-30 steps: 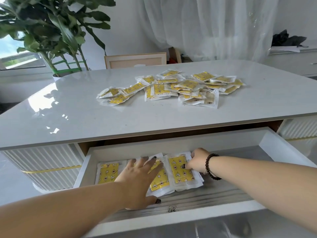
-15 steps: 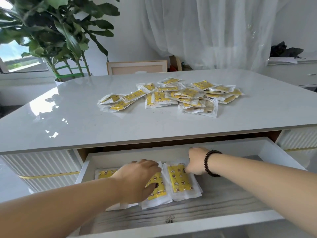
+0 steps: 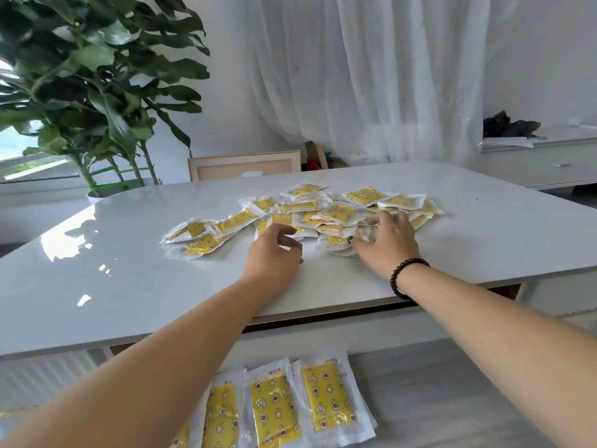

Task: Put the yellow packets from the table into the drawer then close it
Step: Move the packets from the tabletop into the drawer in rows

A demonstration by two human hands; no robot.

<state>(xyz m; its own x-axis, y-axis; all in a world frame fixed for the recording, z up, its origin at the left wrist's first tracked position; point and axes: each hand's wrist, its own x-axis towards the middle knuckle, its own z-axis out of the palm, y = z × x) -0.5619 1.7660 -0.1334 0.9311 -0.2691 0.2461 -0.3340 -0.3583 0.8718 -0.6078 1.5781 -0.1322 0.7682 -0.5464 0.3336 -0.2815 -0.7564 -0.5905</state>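
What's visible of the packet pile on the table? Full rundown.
The pile of packets is a loose, overlapping heap of flat clear-plastic sachets with yellow printed inserts, lying at mixed angles on the glossy white table, a few strung out to its left. The right hand rests on its near right edge, fingers among the packets; the left hand reaches its near middle, fingers curled, grip unclear.
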